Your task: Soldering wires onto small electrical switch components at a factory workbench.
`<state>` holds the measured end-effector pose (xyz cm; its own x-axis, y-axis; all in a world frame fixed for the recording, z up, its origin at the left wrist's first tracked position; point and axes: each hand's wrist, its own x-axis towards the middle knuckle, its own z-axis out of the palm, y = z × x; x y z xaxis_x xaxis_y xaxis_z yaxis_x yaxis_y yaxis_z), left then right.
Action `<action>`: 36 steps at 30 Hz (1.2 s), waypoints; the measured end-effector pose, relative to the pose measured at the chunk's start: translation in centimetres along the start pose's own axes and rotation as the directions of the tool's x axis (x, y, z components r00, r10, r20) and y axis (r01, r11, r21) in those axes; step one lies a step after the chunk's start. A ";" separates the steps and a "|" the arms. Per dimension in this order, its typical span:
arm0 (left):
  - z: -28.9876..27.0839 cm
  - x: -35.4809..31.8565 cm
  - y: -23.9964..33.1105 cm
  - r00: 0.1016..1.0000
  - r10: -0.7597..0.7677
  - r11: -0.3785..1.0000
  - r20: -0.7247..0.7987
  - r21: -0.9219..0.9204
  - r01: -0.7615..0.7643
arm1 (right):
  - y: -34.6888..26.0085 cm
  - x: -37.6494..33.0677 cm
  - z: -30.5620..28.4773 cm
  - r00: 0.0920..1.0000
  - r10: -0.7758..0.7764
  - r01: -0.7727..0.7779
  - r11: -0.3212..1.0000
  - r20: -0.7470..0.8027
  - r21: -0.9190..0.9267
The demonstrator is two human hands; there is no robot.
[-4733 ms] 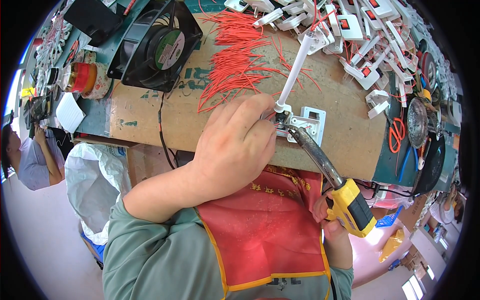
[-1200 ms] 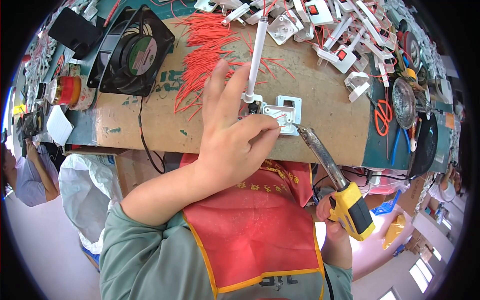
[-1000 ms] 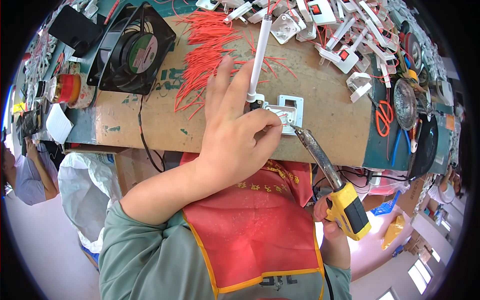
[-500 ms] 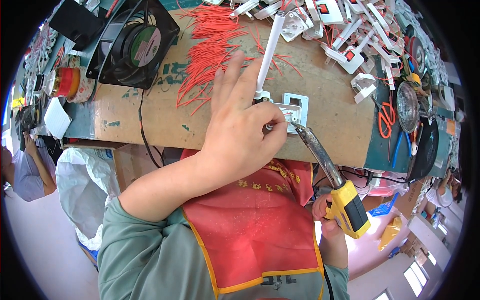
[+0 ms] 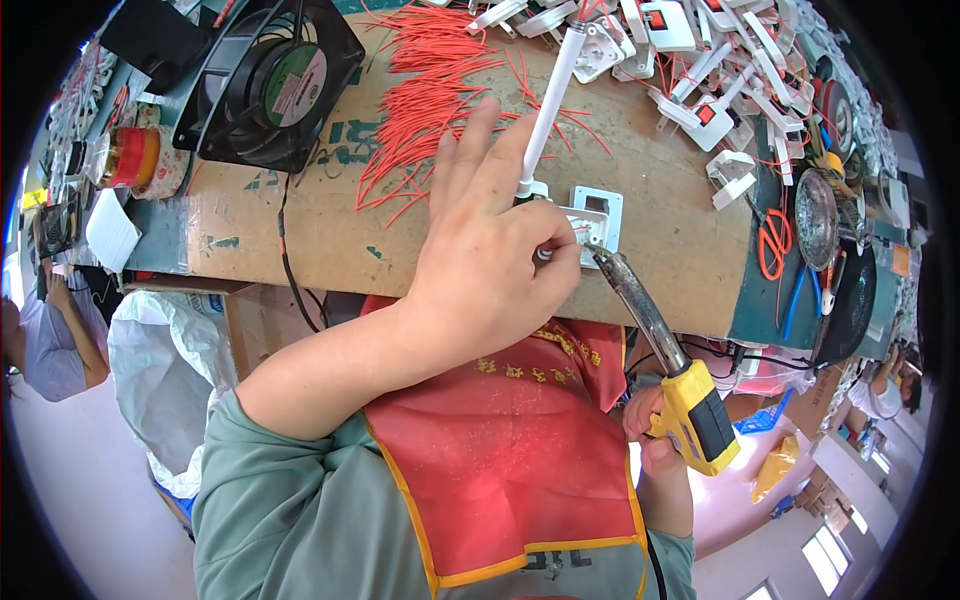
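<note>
My left hand [image 5: 485, 255] is over the near edge of the work board, thumb and forefinger pinched on a thin red wire [image 5: 582, 229] at a small white plastic housing [image 5: 606, 232]. Its other fingers stretch away beside a white rod-shaped part [image 5: 552, 110] that stands up from the housing. My right hand [image 5: 650, 425] grips a yellow and black soldering iron [image 5: 697, 415]. The iron's dark metal tip touches or nearly touches the housing's inside, close to my left fingertips. The fingers hide part of the housing.
A bundle of cut red wires [image 5: 420, 110] lies beyond my left hand. White plug housings [image 5: 690, 70] are heaped at the far right. A black fan [image 5: 270, 85] stands at the left. Orange-handled scissors [image 5: 774, 245], a metal bowl [image 5: 816, 215] and pliers with blue handles [image 5: 795, 300] lie right.
Little differs. The board and the things on it sit slightly further right in view, and my left hand with the housing shifts slightly right too. Both grips stay the same.
</note>
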<state>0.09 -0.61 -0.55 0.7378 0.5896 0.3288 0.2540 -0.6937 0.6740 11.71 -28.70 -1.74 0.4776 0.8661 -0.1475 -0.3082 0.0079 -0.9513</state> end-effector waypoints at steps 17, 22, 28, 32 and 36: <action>0.1 0.1 -0.1 1.000 0.001 1.000 0.004 -0.024 -0.001 | -0.7 0.4 0.9 0.998 0.033 -0.034 0.999 -0.062 -0.022; 0.0 0.1 -0.1 1.000 0.004 1.000 0.006 -0.019 -0.004 | -0.7 0.2 1.0 0.996 0.035 -0.037 0.999 -0.081 -0.025; 0.1 0.1 -0.1 1.000 0.010 1.000 -0.002 -0.025 -0.010 | -0.1 -0.5 0.1 0.997 0.080 -0.081 0.993 -0.012 -0.081; 0.1 0.1 -0.2 1.000 0.012 1.000 0.002 -0.021 -0.012 | 0.4 -0.2 0.2 0.999 -0.030 0.028 0.999 -0.030 -0.040; 0.1 0.1 -0.2 1.000 0.011 1.000 -0.005 -0.028 -0.011 | 1.3 -0.5 -0.5 0.993 -0.114 0.115 0.991 0.027 -0.062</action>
<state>0.23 -0.46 -0.69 0.7376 0.5837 0.3394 0.2283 -0.6886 0.6883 11.47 -29.40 -3.00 0.4869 0.8729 -0.0311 -0.1994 0.0765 -0.9769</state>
